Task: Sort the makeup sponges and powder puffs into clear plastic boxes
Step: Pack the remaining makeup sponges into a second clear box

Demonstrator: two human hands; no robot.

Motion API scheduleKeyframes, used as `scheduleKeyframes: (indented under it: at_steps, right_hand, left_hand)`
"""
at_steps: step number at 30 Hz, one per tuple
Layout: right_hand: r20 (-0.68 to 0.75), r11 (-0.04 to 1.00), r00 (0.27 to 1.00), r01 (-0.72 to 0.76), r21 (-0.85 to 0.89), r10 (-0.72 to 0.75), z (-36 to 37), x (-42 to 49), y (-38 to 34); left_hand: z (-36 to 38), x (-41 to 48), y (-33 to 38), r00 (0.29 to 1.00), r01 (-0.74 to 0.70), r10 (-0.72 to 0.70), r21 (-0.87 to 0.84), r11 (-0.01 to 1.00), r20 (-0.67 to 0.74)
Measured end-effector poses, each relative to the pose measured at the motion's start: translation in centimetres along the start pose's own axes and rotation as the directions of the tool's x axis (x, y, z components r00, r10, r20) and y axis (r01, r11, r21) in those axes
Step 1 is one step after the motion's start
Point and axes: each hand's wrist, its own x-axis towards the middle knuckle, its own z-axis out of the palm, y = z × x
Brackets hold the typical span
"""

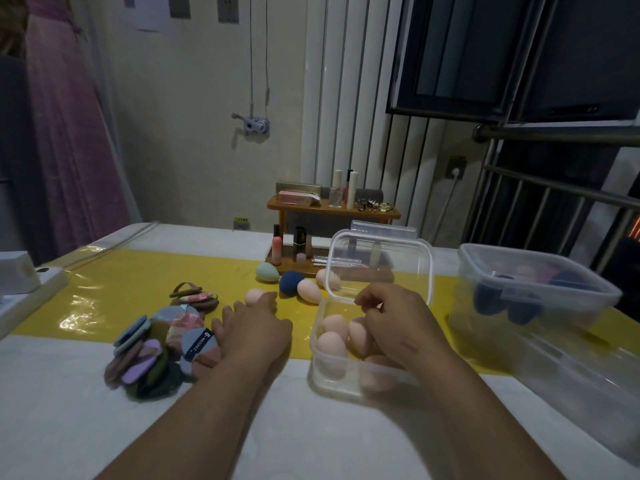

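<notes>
The left hand is stretched over the yellow mat toward a loose pink sponge. Its grip is open, with the fingers straight and spread. The forefinger lies at the sponge, but it cannot be told if contact is made. The right hand is held over the open clear box, in which several pink sponges are laid. Its fingers are curled downward, and it cannot be told whether something is pinched in this grip. A green sponge, a dark blue sponge and a pale pink sponge are seen on the mat just behind. The powder puffs are heaped at the near edge of the mat, beside the left forearm.

The sponges are judged to be very light, soft and springy, so little force is needed. Because of the egg shape they may roll away. The best hold is probably across the thick rounded belly, between thumb and two fingers. The puffs look thin and limp and are better lifted by an edge.
</notes>
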Motion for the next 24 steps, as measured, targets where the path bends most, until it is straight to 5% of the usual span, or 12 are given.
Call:
scheduleKeyframes:
  at_steps: [5, 7, 12, 19, 24]
  right_hand:
    - [-0.032, 0.999, 1.000, -0.001, 0.047, 0.002, -0.1, 0.0, 0.1]
    - [-0.054, 0.996, 0.999, 0.001, 0.084, 0.003, -0.1, 0.0, 0.2]
    - [-0.083, 0.984, 0.997, 0.025, 0.179, -0.011, -0.2, 0.1, 0.4]
    - [0.004, 0.889, 0.996, 0.079, 0.452, -0.091, -0.4, -0.2, 0.0]
    - [0.018, 0.931, 0.995, 0.086, 0.354, -0.098, -0.7, -0.4, -0.1]
  left_hand:
    - [-0.4, -0.4, 0.0, 0.996, -0.051, 0.050, -0.011, 0.999, -0.074]
    - [-0.5, -0.4, 0.1, 0.980, -0.099, 0.072, -0.139, 0.985, -0.185]
    - [-1.4, -2.5, 1.9, 0.920, -0.382, 0.189, -0.671, 0.636, -0.344]
    - [-1.7, -3.8, 2.8, 0.839, -0.523, 0.479, -0.629, 0.575, -0.260]
    - [-1.2, -3.7, 2.7, 0.830, -0.520, 0.519, -0.619, 0.588, -0.204]
